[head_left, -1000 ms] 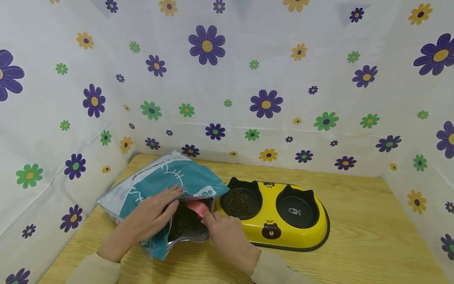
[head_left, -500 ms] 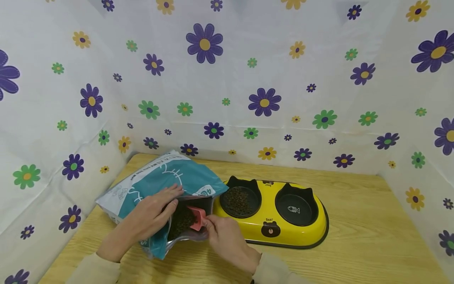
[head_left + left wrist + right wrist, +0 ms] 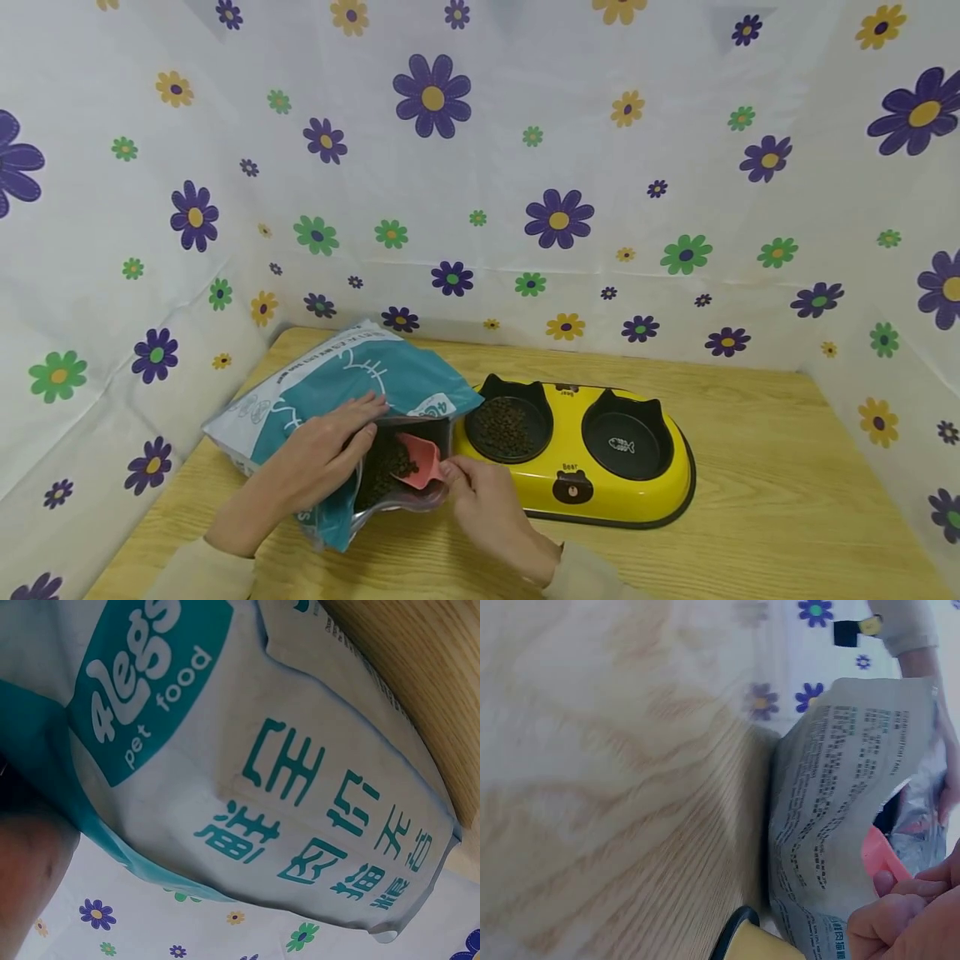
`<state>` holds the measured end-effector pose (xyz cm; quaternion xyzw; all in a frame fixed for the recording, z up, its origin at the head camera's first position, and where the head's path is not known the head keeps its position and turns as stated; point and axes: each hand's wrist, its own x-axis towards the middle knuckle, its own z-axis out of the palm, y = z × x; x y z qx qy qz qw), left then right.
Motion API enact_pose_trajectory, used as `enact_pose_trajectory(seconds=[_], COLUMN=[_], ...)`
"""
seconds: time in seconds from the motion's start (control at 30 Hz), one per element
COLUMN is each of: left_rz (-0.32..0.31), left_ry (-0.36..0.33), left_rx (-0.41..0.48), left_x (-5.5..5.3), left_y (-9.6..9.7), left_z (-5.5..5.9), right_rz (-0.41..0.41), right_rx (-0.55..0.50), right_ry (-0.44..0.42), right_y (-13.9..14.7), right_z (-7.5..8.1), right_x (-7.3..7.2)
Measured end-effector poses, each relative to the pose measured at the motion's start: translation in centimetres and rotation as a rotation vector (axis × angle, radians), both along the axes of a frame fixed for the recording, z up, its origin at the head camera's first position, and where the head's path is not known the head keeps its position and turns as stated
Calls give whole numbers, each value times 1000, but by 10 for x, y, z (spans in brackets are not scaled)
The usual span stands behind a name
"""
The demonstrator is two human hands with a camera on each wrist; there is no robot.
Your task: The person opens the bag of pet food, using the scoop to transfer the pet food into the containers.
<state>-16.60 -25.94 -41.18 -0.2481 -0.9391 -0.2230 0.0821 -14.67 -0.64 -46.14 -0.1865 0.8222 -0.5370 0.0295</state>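
Note:
A teal and white pet food bag (image 3: 390,367) lies on its side at the left of the table, its mouth facing the person. My left hand (image 3: 322,450) rests on the bag's upper side by the mouth, fingers extended. At the opening, my right hand (image 3: 487,508) pinches the handle of a pink scoop (image 3: 423,461). The scoop's bowl is inside the mouth, against brown kibble (image 3: 386,471). In the right wrist view, pink plastic of the scoop (image 3: 881,851) shows beside the curled fingers. The left wrist view shows the bag's printed side (image 3: 225,772).
Right of the bag stands a yellow double feeder (image 3: 562,450) with two black cat-eared bowls. Its left bowl (image 3: 517,400) holds kibble; a fish-bone print shows in the right bowl (image 3: 628,442). Flower-printed white cloth (image 3: 495,167) encloses the wooden table (image 3: 765,483).
My right hand has drawn the scoop slightly back and turned it, so its bowl now shows more fully in the mouth. My left hand and the bag stay in place.

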Motion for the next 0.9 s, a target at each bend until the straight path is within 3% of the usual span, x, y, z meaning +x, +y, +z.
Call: enact_pose_trajectory(seconds=[0.27,0.6,0.7,0.9], left_rz=[0,5,2,-3], left_ry=[-8,-32,-26,-6], left_rx=[-1,7,4,1], left_x=[-1,1,0,0], left_y=[1,1,1,1], left_z=[1,-1,-1,0], right_rz=[-19,25,46,55], right_rx=[-142,-337,-384,-417], right_ry=[-197,-488,-534,-547], right_y=[12,35,46,73], right_z=[7,7,8,9], right_x=[-3,2,3,2])
